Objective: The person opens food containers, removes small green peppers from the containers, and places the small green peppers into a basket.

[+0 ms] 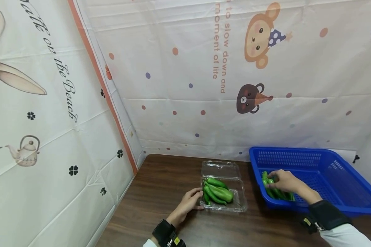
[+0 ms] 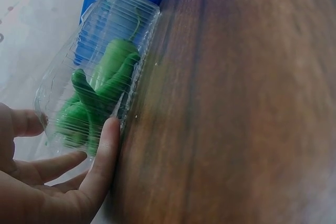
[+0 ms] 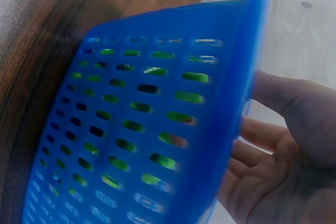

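Observation:
A clear plastic clamshell box (image 1: 238, 192) lies open on the brown table (image 1: 160, 185) with several green peppers (image 1: 217, 192) inside. My left hand (image 1: 195, 199) rests against the box's left side with straight fingers. In the left wrist view the left hand (image 2: 79, 156) touches the box wall (image 2: 113, 19), and the peppers (image 2: 102, 85) show through it. My right hand (image 1: 273, 180) reaches into the blue slotted basket (image 1: 321, 171), its fingers lying on a small pile of green peppers (image 1: 276, 193). The right wrist view shows the right hand (image 3: 262, 150) with a relaxed palm behind the basket wall (image 3: 147, 129).
Printed cloth walls close in the table at the back (image 1: 235, 85) and on the left (image 1: 49, 120). The basket stands at the right, close beside the box. Bare wood (image 1: 160, 206) lies to the left of and in front of the box.

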### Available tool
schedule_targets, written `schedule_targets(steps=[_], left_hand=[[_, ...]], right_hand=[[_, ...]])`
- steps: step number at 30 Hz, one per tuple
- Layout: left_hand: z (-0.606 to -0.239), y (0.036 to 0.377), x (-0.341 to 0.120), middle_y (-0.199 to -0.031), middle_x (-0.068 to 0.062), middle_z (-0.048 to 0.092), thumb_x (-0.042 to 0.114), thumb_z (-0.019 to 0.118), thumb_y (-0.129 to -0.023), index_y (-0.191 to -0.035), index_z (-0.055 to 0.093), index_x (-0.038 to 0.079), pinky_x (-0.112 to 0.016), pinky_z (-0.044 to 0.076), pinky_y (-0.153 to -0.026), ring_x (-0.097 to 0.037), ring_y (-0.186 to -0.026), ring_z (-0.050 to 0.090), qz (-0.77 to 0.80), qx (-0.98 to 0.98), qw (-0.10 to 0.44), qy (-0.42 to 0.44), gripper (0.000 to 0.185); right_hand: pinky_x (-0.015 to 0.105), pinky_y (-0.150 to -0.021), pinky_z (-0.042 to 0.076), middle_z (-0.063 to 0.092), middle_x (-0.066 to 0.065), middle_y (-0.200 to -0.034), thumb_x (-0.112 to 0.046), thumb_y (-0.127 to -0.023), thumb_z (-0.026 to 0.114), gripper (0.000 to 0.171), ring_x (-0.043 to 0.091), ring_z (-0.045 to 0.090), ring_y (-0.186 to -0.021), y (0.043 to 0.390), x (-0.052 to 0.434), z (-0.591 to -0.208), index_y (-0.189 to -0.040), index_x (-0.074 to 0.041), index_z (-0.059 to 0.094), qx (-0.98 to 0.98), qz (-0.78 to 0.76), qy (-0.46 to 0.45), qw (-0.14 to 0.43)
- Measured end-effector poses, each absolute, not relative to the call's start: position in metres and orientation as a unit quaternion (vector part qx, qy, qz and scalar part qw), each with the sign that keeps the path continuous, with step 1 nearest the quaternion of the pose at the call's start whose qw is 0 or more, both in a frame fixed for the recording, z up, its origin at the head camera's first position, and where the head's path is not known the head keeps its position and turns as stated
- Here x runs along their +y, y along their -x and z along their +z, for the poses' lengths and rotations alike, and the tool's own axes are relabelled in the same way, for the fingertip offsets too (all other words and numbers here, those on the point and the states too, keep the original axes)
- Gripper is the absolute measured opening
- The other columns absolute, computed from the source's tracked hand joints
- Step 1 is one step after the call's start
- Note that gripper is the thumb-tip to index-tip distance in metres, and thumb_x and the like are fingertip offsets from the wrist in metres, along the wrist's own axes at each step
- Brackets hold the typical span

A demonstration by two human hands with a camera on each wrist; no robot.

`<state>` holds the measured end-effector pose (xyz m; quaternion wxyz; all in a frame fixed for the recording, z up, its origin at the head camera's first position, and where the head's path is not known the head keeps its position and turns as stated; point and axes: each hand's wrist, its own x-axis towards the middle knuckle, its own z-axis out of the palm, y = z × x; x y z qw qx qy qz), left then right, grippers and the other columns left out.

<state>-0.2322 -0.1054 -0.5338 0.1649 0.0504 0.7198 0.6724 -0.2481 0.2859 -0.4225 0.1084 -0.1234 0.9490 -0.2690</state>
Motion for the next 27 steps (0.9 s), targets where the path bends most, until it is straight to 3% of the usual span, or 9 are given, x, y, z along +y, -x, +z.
schedule_targets(steps=[5, 10, 15, 20, 27], left_hand=[[-0.533, 0.233, -0.106, -0.148, -0.028, 0.049, 0.034, 0.055, -0.106, -0.150, 0.047, -0.001, -0.035, 0.066, -0.083, -0.039, -0.132, 0.054, 0.674, 0.719, 0.164, -0.052, 0.057], [-0.533, 0.232, -0.107, -0.149, -0.029, 0.048, 0.034, 0.055, -0.106, -0.151, 0.045, -0.002, -0.037, 0.066, -0.084, -0.040, -0.134, 0.053, 0.674, 0.717, 0.169, -0.053, 0.058], [-0.534, 0.232, -0.107, -0.150, -0.029, 0.047, 0.034, 0.055, -0.106, -0.151, 0.045, -0.002, -0.037, 0.066, -0.083, -0.039, -0.133, 0.054, 0.673, 0.717, 0.172, -0.053, 0.059], [-0.537, 0.231, -0.107, -0.151, -0.029, 0.046, 0.036, 0.055, -0.106, -0.151, 0.045, -0.001, -0.038, 0.066, -0.084, -0.040, -0.134, 0.052, 0.677, 0.713, 0.172, -0.058, 0.059], [-0.534, 0.233, -0.107, -0.149, -0.027, 0.048, 0.035, 0.056, -0.106, -0.151, 0.045, -0.002, -0.038, 0.066, -0.084, -0.041, -0.136, 0.050, 0.684, 0.704, 0.182, -0.053, 0.059]], right_hand=[[0.038, -0.061, 0.059, 0.074, 0.023, -0.094, -0.016, -0.098, 0.068, 0.042, 0.026, 0.071, -0.077, 0.247, 0.285, -0.413, -0.120, 0.019, 0.062, 0.955, -0.258, 0.124, 0.072], [0.042, -0.062, 0.060, 0.073, 0.025, -0.094, -0.013, -0.098, 0.067, 0.035, 0.031, 0.070, -0.079, 0.248, 0.279, -0.398, -0.119, 0.015, 0.064, 0.960, -0.250, 0.124, -0.019], [0.055, -0.071, 0.058, 0.067, 0.035, -0.112, -0.018, -0.096, 0.072, 0.045, 0.047, 0.066, -0.096, 0.247, 0.261, -0.379, -0.129, 0.009, 0.061, 0.955, -0.239, 0.117, -0.131], [0.053, -0.064, 0.057, 0.063, 0.035, -0.126, -0.022, -0.096, 0.072, 0.053, 0.049, 0.065, -0.099, 0.244, 0.238, -0.354, -0.140, 0.003, 0.056, 0.939, -0.248, 0.104, -0.215], [0.065, -0.083, 0.055, 0.062, 0.033, -0.128, -0.019, -0.094, 0.074, 0.055, 0.050, 0.061, -0.111, 0.246, 0.197, -0.337, -0.141, 0.003, 0.055, 0.928, -0.254, 0.129, -0.240]])
